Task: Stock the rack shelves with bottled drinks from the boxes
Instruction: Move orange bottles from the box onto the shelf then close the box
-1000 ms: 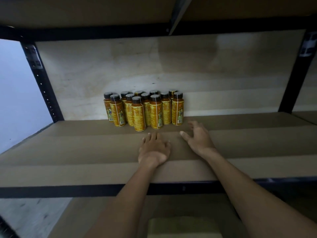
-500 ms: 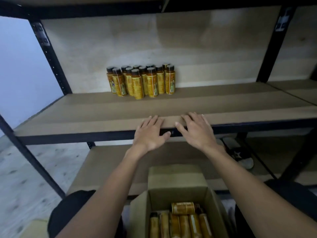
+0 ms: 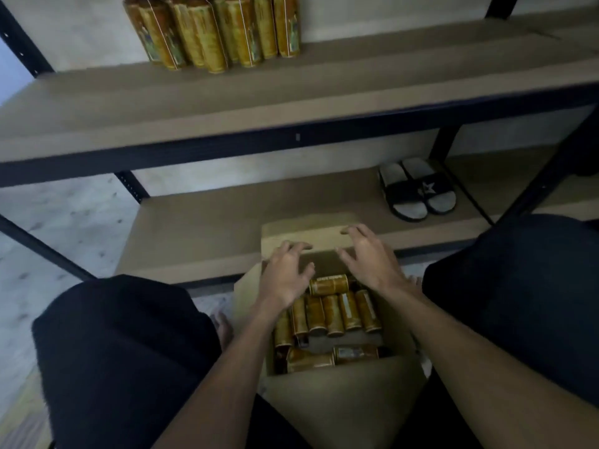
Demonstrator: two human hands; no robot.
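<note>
An open cardboard box (image 3: pixel 343 403) sits on the floor between my knees, with several yellow-labelled bottles (image 3: pixel 334 314) lying inside it. My left hand (image 3: pixel 285 273) hovers over the box's far left part, fingers spread and empty. Over the far right part hangs my right hand (image 3: pixel 369 257), also spread and empty. A cluster of the same bottles (image 3: pixel 214 30) stands at the back of the upper shelf (image 3: pixel 291 92); their caps are cut off by the frame's top edge.
A pair of black slides (image 3: pixel 418 187) lies on the lower shelf (image 3: pixel 201 228) to the right of the box. Black rack posts (image 3: pixel 22 43) frame the shelves. My dark-clad knees (image 3: pixel 123 351) flank the box. Pale floor shows at left.
Both hands have drawn back from the upper shelf and dropped down over the open box. My view has tilted down from the shelf to the box.
</note>
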